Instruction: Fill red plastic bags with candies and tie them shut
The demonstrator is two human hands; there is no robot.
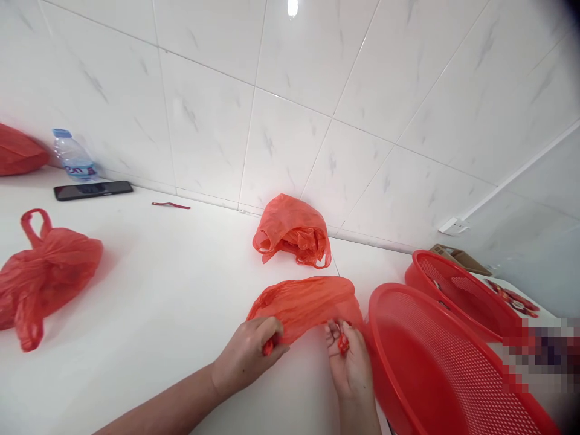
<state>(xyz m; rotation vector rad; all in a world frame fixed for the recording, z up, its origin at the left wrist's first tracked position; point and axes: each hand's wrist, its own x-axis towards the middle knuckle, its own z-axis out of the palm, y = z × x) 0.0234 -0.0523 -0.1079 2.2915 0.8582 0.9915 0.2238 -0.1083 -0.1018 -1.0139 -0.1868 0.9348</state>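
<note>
A thin red plastic bag (308,302) spreads across the white table between my two hands. My left hand (249,350) is closed around one bunched end of it, a bit of red showing inside the curled fingers. At the other end my right hand (348,359), palm partly turned up, pinches a crumpled piece of the same bag. Just beyond lies a heap of crumpled red plastic bags (292,226) against the tiled wall. Close to my right hand stands a red perforated basket (385,356).
A second red basket (419,275) sits behind the first, near a cardboard box (466,260). On the left are a knotted red bag (67,254), a black phone (93,190), a water bottle (75,157) and a thin red strip (171,205). Another red bag (20,151) rests at the far left.
</note>
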